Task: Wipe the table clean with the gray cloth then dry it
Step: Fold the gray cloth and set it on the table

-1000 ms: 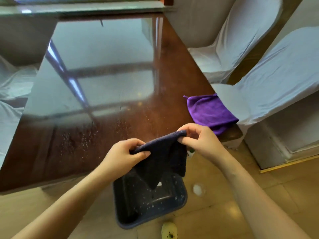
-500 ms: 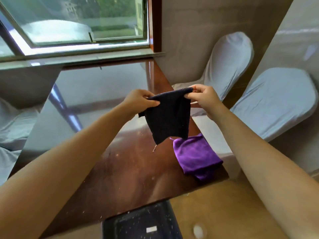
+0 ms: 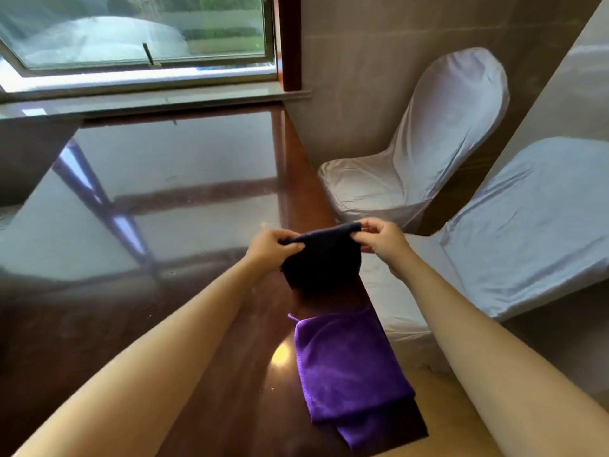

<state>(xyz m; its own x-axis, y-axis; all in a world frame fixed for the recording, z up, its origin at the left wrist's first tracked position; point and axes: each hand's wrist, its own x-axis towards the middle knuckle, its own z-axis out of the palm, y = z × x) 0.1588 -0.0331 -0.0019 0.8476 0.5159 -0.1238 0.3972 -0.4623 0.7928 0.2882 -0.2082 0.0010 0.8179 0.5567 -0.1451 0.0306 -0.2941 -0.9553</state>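
Since half a second ago I have carried the dark gray cloth [image 3: 321, 258] further out over the glossy reddish-brown wooden surface [image 3: 184, 324] and lower, and the dark basin by my feet has dropped out of view. My left hand [image 3: 272, 249] and right hand [image 3: 379, 242] each pinch an upper corner of the cloth, fingers [image 3: 290, 247] closed tight on the fabric, so it hangs as a short curtain between them. Its lower edge looks close to the surface, though I cannot tell whether it touches. The cloth sits near the right-hand edge, just beyond the folded purple microfibre cloth [image 3: 349, 374] lying at the near right corner.

As I judge it, the wiping has not started; the next step is to lay the gray cloth flat and press it down. The risks: held only by the corners, the cloth could bunch when it lands and wipe a narrow strip. A pull toward me could drag it onto the purple cloth and dampen what I take to be the drying one. So close to the edge, a sideways stroke could push dirt off toward the white-covered chair [image 3: 428, 153].
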